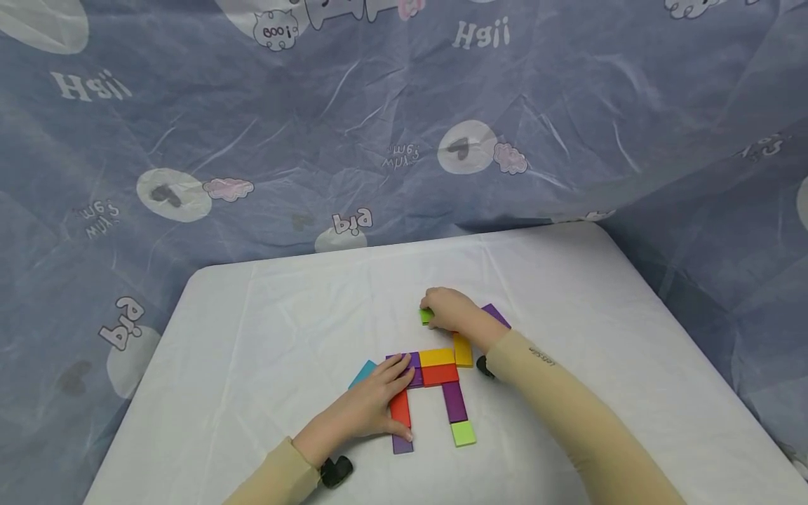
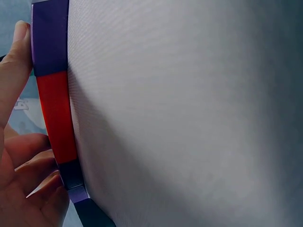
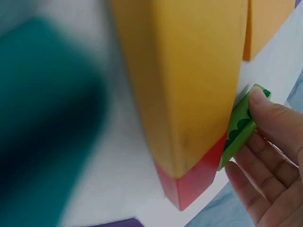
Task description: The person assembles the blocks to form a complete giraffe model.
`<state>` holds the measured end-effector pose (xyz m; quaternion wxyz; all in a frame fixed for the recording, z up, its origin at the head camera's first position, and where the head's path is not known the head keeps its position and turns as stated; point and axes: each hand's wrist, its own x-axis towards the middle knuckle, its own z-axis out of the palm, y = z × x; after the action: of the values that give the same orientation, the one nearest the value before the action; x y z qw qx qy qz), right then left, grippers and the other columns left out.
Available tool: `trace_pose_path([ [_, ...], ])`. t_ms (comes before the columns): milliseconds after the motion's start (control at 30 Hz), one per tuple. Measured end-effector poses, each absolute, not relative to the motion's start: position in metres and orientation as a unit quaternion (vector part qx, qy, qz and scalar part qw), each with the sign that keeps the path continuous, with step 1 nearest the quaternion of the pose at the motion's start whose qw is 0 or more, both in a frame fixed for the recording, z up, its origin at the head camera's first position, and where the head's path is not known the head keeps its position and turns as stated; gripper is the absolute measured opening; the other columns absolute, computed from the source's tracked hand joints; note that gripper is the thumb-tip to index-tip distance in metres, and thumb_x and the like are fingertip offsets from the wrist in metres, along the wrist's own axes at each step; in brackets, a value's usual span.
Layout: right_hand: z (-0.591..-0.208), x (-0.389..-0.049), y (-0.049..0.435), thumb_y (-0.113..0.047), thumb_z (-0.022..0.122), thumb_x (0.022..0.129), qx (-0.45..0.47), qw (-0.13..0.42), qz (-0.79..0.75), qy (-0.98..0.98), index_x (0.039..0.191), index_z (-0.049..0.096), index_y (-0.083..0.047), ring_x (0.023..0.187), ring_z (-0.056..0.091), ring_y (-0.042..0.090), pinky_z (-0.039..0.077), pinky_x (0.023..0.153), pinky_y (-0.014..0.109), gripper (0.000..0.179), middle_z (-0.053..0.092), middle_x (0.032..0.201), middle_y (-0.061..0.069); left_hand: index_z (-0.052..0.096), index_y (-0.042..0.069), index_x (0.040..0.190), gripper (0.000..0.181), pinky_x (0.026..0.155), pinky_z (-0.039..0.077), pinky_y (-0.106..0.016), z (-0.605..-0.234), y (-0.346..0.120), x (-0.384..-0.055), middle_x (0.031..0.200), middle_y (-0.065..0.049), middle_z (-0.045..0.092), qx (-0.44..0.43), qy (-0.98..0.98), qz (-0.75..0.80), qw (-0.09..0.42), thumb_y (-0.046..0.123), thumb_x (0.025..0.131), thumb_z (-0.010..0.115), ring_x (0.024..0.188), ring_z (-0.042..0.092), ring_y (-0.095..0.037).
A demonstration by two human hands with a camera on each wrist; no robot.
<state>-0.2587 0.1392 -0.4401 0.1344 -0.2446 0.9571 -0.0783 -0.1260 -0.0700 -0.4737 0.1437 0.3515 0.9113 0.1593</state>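
Observation:
My right hand pinches a small green block between thumb and fingers at the far end of the block layout. Dark green scallops mark this block's side in the right wrist view. My left hand lies spread over the layout's left side. Its fingers rest on the purple blocks and its thumb lies by the lower purple block; part of a red block shows beneath it. Beside these lie a yellow block and a red block, with an upright yellow block at their right.
A purple block and a light green block form a line toward the front. A blue block pokes out left of my left hand. Past my right wrist lies another purple block. Patterned cloth hangs behind the white table.

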Motion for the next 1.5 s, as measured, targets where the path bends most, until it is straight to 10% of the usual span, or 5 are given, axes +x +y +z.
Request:
trace_pose_path([
  [433, -0.427, -0.290, 0.163, -0.022, 0.070, 0.091, -0.071, 0.054, -0.203, 0.975, 0.129, 0.062, 0.001, 0.101, 0.063, 0.030, 0.053, 0.095, 0.043, 0.045, 0.067, 0.118, 0.021, 0.036, 0.005, 0.152, 0.104, 0.118, 0.032, -0.041, -0.474, -0.071, -0.125, 0.164, -0.010, 0.022, 0.356, 0.913, 0.140, 0.140, 0.061, 0.073, 0.077, 0.153, 0.017, -0.029],
  [1000, -0.425, -0.290, 0.204, -0.003, 0.062, 0.092, -0.142, 0.214, -0.132, 0.957, 0.145, 0.047, -0.003, 0.140, 0.040, 0.037, 0.035, 0.115, 0.051, 0.056, 0.040, 0.154, 0.017, 0.036, 0.004, 0.152, 0.104, 0.118, 0.032, -0.042, -0.473, -0.070, -0.125, 0.164, -0.011, 0.022, 0.356, 0.911, 0.150, 0.147, 0.058, 0.073, 0.078, 0.152, 0.017, -0.030],
  [1500, -0.446, -0.296, 0.223, -0.012, 0.072, 0.089, -0.108, 0.153, -0.214, 0.959, 0.134, 0.059, 0.000, 0.096, 0.059, 0.026, 0.054, 0.091, 0.040, 0.049, 0.058, 0.135, 0.020, 0.035, 0.005, 0.152, 0.105, 0.119, 0.031, -0.042, -0.475, -0.073, -0.126, 0.164, -0.010, 0.021, 0.359, 0.911, 0.151, 0.139, 0.061, 0.074, 0.076, 0.153, 0.017, -0.028],
])
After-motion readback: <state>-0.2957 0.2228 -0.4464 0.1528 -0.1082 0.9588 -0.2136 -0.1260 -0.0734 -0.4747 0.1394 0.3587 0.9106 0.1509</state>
